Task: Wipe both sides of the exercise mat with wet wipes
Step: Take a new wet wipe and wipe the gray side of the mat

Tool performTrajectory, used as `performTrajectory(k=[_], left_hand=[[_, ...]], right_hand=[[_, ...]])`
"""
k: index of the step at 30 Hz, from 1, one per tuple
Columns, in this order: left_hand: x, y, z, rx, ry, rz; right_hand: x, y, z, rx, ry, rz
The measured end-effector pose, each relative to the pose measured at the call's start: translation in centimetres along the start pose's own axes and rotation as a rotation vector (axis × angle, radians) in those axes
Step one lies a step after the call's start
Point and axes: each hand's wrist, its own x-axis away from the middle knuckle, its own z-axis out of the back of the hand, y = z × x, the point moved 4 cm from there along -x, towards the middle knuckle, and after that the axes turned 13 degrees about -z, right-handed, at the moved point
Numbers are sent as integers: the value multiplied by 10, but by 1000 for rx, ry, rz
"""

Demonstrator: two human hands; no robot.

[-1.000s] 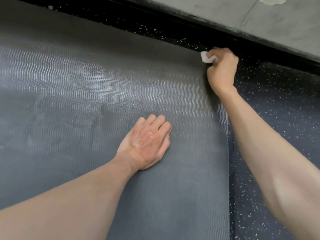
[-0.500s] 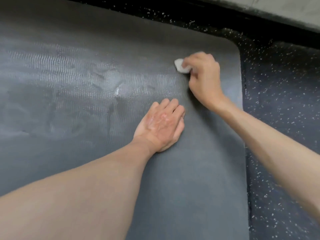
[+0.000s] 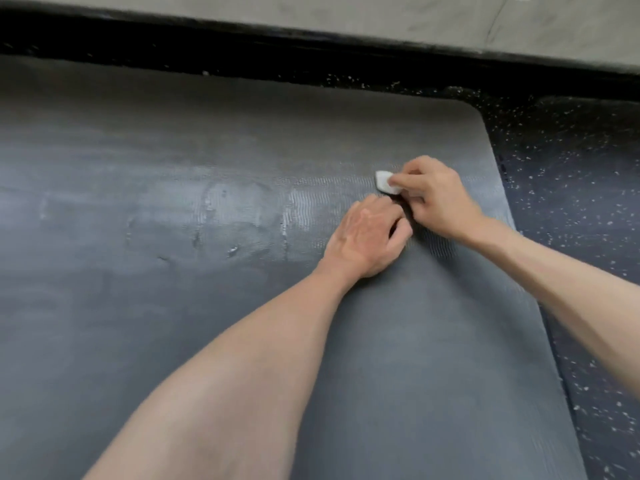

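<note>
While your right hand (image 3: 436,197) pinches a white wadded wet wipe (image 3: 385,181), your left hand (image 3: 367,237) rests just beside it, fingers curled and empty. Both rest on the dark grey ribbed exercise mat (image 3: 207,323) beneath them.

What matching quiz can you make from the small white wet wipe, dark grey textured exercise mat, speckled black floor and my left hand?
1 small white wet wipe
2 dark grey textured exercise mat
3 speckled black floor
4 left hand

A shiny wet streaks
B fingers curled, resting on mat
C pinched by right hand
D beside mat's right edge

Pairs: 1-C, 2-A, 3-D, 4-B
</note>
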Motion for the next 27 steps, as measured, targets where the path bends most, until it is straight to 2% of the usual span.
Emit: performTrajectory(k=[3, 4, 6, 9, 11, 13, 15, 16, 19, 21, 23, 25, 26, 27], left_hand=[[11, 8, 9, 52, -120, -106], [20, 15, 14, 43, -186, -176], [51, 33, 31, 38, -308, -337], [124, 53, 68, 16, -486, -495], [170, 54, 90, 19, -577, -501], [202, 51, 106, -9, -627, -488], [222, 50, 118, -16, -643, -460], [230, 52, 124, -12, -637, -454], [244, 62, 138, -56, -574, -465], [248, 66, 140, -70, -523, -440], [250, 70, 138, -66, -499, -430], [252, 75, 132, -70, -480, -436], [253, 77, 128, -80, -469, -438], [254, 79, 125, -96, -463, -437]], right_hand=[[-2, -11, -5, -22, 122, -194], [5, -26, -10, -35, 130, -187], [33, -59, -16, -59, 66, -50], [72, -88, -15, -96, -188, 162], [56, -90, -12, -65, -198, 133], [26, -91, -13, -20, -91, 7], [19, -108, -20, -25, -37, -68], [30, -122, -25, -35, -33, -42], [93, -162, -34, -111, -171, 200], [97, -170, -31, -113, -266, 267], [58, -163, -33, -26, -165, 161], [14, -161, -36, 31, -18, -28], [7, -170, -40, 15, 15, -77], [11, -187, -48, -1, 23, -44]])
